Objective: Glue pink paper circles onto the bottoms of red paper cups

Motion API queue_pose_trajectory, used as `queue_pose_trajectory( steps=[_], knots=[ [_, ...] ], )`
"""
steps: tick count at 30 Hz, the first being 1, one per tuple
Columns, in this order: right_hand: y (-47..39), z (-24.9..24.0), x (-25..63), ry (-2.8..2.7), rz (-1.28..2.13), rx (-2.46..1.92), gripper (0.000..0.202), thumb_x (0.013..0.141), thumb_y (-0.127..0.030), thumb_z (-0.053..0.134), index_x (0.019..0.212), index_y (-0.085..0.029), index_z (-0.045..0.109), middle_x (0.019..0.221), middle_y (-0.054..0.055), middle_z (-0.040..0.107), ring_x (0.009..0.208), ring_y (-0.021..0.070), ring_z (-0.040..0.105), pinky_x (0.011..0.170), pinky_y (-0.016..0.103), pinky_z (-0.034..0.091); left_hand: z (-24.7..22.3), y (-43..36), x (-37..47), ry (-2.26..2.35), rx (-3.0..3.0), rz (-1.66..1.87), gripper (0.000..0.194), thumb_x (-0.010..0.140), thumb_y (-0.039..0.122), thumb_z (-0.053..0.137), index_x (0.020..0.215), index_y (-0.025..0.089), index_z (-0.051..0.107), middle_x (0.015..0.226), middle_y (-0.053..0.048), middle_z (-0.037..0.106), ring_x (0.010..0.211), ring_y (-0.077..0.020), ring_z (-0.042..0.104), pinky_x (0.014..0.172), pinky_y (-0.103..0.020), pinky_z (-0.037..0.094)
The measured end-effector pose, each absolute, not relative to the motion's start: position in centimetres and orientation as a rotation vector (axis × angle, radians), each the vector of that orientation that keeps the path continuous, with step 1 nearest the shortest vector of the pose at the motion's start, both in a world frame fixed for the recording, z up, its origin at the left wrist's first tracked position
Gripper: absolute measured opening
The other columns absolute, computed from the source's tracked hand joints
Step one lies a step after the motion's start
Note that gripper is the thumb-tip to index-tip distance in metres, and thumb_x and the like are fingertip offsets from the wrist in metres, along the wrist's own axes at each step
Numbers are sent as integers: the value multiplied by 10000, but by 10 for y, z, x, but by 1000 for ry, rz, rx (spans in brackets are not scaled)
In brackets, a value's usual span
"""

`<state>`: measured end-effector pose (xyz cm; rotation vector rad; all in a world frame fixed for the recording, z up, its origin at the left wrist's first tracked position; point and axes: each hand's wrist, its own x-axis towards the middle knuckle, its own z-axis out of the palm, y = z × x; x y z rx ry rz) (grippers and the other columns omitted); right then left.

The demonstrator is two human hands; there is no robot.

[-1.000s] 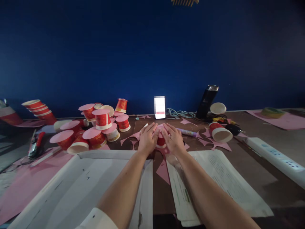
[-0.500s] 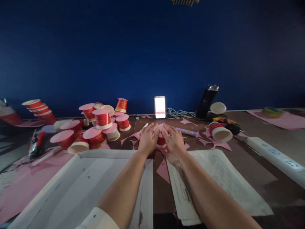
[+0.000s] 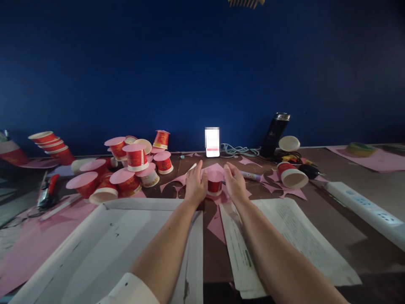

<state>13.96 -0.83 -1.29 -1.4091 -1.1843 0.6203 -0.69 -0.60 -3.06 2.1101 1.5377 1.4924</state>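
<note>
A red paper cup (image 3: 214,188) stands upside down in front of me, with a sheet of pink paper (image 3: 215,172) lying over its top and jutting past the sides. To its left is my left hand (image 3: 195,185), fingers stretched forward and thumb near the paper's edge. On the other side my right hand (image 3: 234,182) is open, its fingers slightly bent beside the paper; whether it touches the edge I cannot tell. Neither hand covers the top of the cup. Cut pink scraps (image 3: 218,226) lie around and under it.
Several red cups with pink discs (image 3: 134,156) cluster at the left, near stacked cups (image 3: 52,143). A lit phone (image 3: 212,142) stands by the wall. Rightward are a black flask (image 3: 274,134), a tipped cup (image 3: 292,175) and a power strip (image 3: 363,207). A white box lid (image 3: 104,253) lies in front.
Both hands have lifted off the pink paper on top of the cup and moved apart to its two sides. More of the cup and paper now shows.
</note>
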Motion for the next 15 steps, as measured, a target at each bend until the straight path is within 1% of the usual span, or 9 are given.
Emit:
queue_pose_trajectory(
  steps=[4, 8, 15],
  knots=[
    [-7, -15, 138, -1205, 635, -1405, 529, 824, -451, 506, 1221, -117, 609, 1214, 137, 646, 1105, 257, 606, 988, 386, 438, -31, -6, -5, 1552, 2081, 1476, 512, 924, 360, 381, 1334, 65, 468, 1293, -194, 572, 1219, -287, 508, 1044, -460, 370],
    [-4, -18, 140, -1207, 646, -1401, 500, 793, -435, 549, 1190, -140, 621, 1179, 126, 662, 1064, 252, 621, 961, 387, 452, -30, -6, -5, 1543, 2076, 1491, 504, 919, 363, 391, 1319, 68, 475, 1270, -192, 586, 1194, -283, 529, 1035, -463, 379],
    [-4, -20, 140, -1185, 669, -1420, 527, 770, -454, 556, 1179, -126, 614, 1150, 134, 665, 1029, 255, 628, 933, 384, 461, -28, -8, -3, 1532, 2011, 1510, 496, 904, 345, 413, 1298, 53, 488, 1242, -198, 601, 1172, -280, 543, 1024, -464, 390]
  ],
)
